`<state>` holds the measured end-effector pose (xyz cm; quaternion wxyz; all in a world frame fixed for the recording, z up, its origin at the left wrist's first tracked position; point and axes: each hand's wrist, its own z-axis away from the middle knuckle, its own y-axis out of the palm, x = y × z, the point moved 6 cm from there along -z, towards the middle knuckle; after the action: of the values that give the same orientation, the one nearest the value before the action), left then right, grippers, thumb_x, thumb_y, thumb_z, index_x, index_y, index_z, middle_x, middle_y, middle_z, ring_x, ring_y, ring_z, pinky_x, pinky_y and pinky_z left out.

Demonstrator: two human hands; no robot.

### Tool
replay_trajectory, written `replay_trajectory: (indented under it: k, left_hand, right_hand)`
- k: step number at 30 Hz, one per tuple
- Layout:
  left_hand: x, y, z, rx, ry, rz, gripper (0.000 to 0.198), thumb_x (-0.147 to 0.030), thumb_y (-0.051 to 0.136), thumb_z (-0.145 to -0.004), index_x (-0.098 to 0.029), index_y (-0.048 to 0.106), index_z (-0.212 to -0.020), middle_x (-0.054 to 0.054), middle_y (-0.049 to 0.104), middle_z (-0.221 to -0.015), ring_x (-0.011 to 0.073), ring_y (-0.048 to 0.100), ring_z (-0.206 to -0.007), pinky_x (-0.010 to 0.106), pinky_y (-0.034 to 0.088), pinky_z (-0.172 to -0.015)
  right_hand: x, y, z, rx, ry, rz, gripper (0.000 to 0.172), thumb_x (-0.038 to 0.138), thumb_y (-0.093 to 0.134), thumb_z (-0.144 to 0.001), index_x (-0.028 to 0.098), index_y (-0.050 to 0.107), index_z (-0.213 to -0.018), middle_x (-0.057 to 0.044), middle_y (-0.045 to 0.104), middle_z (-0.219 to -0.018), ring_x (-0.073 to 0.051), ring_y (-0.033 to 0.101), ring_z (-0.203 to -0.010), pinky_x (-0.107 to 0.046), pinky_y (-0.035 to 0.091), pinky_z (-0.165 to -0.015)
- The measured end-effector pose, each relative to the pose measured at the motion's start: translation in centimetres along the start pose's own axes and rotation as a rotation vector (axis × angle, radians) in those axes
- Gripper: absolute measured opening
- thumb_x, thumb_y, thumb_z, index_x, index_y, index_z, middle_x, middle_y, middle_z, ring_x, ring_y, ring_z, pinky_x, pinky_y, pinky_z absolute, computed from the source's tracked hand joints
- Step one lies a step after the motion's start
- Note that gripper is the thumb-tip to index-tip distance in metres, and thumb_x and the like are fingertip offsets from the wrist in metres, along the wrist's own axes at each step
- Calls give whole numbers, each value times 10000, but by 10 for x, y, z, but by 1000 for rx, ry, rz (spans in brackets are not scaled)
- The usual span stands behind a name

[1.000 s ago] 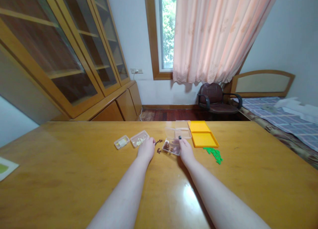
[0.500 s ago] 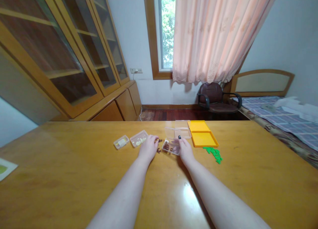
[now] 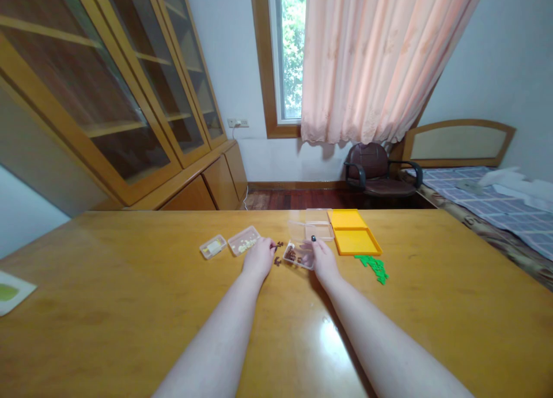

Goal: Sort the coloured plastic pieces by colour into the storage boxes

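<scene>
My right hand (image 3: 324,258) grips the right side of a small clear plastic box (image 3: 305,265), tilted a little, with small dark brown pieces (image 3: 291,254) inside. To the left of that box, my left hand (image 3: 259,258) has its fingertips closed together at a small brown piece (image 3: 279,246) on the table. Another brown piece (image 3: 277,261) lies just below, between the two hands. The exact shape of the pieces is too small to make out.
Left of my left hand are a clear tray (image 3: 235,250) of cream-coloured bits and a small lidded clear box (image 3: 207,254). An open yellow case (image 3: 356,251), green pieces (image 3: 377,266) and an open clear box (image 3: 325,231) lie on the right. A paper (image 3: 21,291) rests at the left edge.
My left fingertips have drawn together at a brown piece beside the box. My right hand and the clear box stay in nearly the same place; the view has shifted slightly.
</scene>
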<state>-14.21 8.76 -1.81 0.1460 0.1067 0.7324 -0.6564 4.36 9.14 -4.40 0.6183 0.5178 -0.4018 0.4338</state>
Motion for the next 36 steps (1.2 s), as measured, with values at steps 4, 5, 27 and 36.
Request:
replay_trajectory:
  k: [4, 5, 27, 36]
  left_hand:
    - [2, 1, 0, 5, -16, -17, 130, -234, 494, -843, -186, 608, -884, 64, 599, -923, 173, 576, -857, 274, 411, -756]
    - [2, 1, 0, 5, -18, -20, 124, -228, 494, -842, -184, 605, -877, 65, 599, -915, 176, 577, -849, 279, 414, -751]
    - [-7, -5, 3, 6, 87, 83, 266, -213, 456, -856, -237, 649, -1037, 51, 598, -984, 162, 563, -953, 266, 414, -877]
    - [-9, -1, 4, 15, 116, 44, 171, -213, 494, -826, -218, 646, -904, 42, 600, -949, 160, 570, -879, 257, 416, -783]
  right_hand:
    - [2, 0, 1, 2, -16, 7, 380, 520, 571, -669, 171, 607, -815, -55, 689, -758, -97, 489, -385, -234, 392, -363]
    - [3, 0, 2, 3, -18, 7, 385, 524, 571, -668, 170, 607, -816, -55, 687, -756, -97, 489, -384, -234, 392, -363]
    - [0, -1, -1, 6, -16, 3, 417, 554, 587, -666, 165, 615, -813, -48, 685, -750, -99, 497, -388, -231, 384, -364]
    - [-3, -1, -1, 10, -10, -4, 431, 569, 597, -653, 171, 607, -817, -47, 688, -760, -100, 495, -391, -231, 378, -364]
